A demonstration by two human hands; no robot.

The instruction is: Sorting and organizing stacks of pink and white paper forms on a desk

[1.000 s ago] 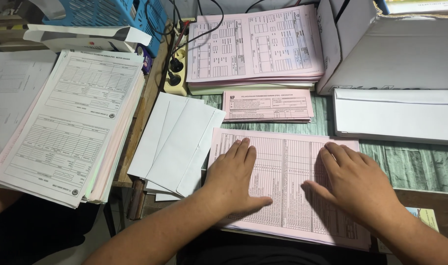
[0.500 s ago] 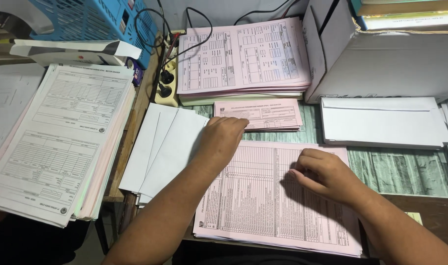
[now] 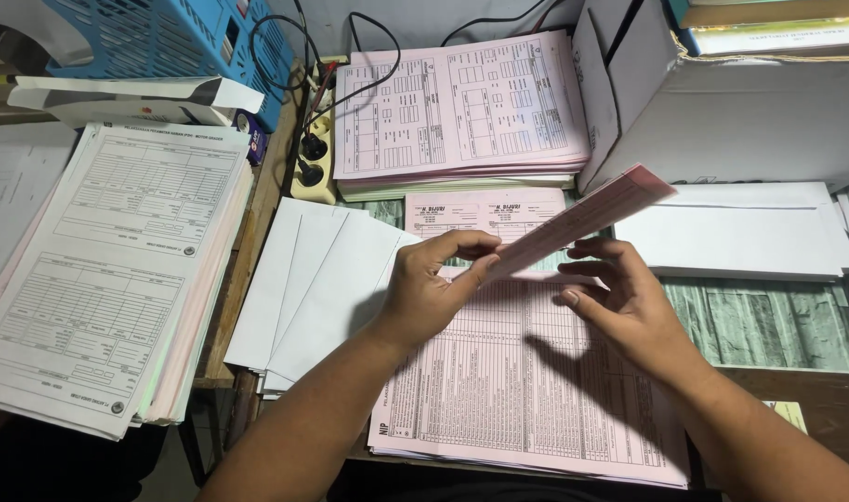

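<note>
Both hands are raised a little above the desk, and between them I see a small pink slip, held in the air over the pink form stack. My left hand pinches the near end of the slip between thumb and forefinger, the other fingers curled under it. My right hand is open, its fingers loosely spread and pointing to the left; the fingertips seem to be just under the slip's lower edge, but I cannot tell if they really touch it. The slip goes up and to the right, and its far corner stands in front of the grey cardboard box. I judge it to be very light and thin: it keeps nearly straight along its length, yet it would bend or crease easily, so a soft pinch at the end or along one edge is the good place to hold it, not the middle. Directly below the hands lies the pink form stack, printed with a dense table. Just left of it, some white envelopes are fanned out. Behind, there is a smaller pink slip pile and a taller stack of pink forms, next to a power strip. To the right a long white envelope lies flat, and far left a white form stack rests under a blue plastic basket.
</note>
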